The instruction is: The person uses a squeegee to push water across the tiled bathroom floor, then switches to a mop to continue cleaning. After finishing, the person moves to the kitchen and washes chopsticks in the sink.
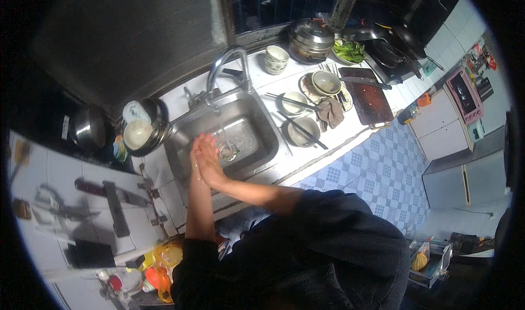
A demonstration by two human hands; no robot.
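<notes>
My left hand (198, 156) and my right hand (210, 164) are pressed together over the left part of a stainless steel sink (268, 131), wet, with no object seen between them. Beside them, water runs from the curved metal faucet (229, 51) down to the sink drain (228, 151). Right of the sink lie a bowl with chopsticks across it (301, 135), a smaller bowl (292, 107) and a crumpled brown cloth (330, 114). Which palm lies over the other is partly hidden.
Stacked bowls (276, 59), a lidded steel pot (311, 39), leafy greens (348, 50) and a cutting board (371, 100) with a knife (365, 82) line the counter. Bowls and pans (143, 129) stand left of the sink. Knives (115, 207) hang on the left wall.
</notes>
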